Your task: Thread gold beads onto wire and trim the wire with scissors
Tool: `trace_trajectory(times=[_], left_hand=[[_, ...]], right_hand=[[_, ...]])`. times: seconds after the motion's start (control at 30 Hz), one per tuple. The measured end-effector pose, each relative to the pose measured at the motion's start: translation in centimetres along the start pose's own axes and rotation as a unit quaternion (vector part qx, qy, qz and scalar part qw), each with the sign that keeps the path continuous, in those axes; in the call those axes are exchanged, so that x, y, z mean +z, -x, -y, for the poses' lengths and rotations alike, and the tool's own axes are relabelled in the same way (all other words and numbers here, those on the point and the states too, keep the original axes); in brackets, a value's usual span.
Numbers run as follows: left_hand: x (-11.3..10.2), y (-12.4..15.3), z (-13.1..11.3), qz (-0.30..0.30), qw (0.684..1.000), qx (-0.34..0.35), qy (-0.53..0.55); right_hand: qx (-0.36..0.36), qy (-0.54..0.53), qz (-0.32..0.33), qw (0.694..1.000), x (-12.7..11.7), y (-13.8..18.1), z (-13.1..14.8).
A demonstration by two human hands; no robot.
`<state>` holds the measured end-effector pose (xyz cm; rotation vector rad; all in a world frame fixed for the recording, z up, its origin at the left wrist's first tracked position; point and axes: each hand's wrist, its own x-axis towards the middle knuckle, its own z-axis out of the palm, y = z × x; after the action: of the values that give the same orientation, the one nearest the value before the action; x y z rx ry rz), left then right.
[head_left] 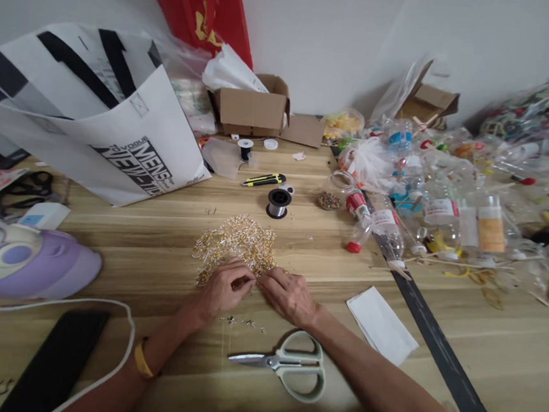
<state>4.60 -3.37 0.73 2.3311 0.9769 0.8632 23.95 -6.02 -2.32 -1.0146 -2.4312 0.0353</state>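
Note:
My left hand [229, 284] is closed in a pinch at the near edge of a pile of small gold and silver metal pieces [235, 241]. Close beside it, my right hand [290, 294] is also closed, its fingertips almost meeting the left ones. Whatever lies between the fingers is too small to make out. A short beaded chain [245, 323] rests on the table just below my hands. Nearer to me lie scissors [284, 364] with pale grey-green handles, their blades pointing left. Beyond the pile stands a black spool of thin wire [278, 204].
A yellow-and-black utility knife [263, 180] lies behind the spool. White folded paper [382, 324] is at right, before a cluster of plastic bottles [437, 214]. A large white bag [113, 128], a purple device [34, 262] and a black phone [56, 360] occupy the left side.

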Motion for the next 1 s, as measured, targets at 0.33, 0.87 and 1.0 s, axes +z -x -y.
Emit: trace_trajectory(times=[0.33, 0.87, 1.0], left_hand=[[-2.8, -0.4, 0.8, -0.072, 0.995, -0.072, 0.006], [-6.0, -0.2, 2.8, 0.089, 0.985, -0.145, -0.032], [-7.3, 0.1, 2.4, 0.194, 0.963, -0.148, -0.115]], right_hand=[[0.056, -0.077, -0.052, 0.994, -0.3, -0.2, 0.0], [0.15, -0.23, -0.139, 0.952, -0.2, -0.6, -0.9], [0.152, -0.23, -0.135, 0.952, -0.2, -0.7, -0.9]])
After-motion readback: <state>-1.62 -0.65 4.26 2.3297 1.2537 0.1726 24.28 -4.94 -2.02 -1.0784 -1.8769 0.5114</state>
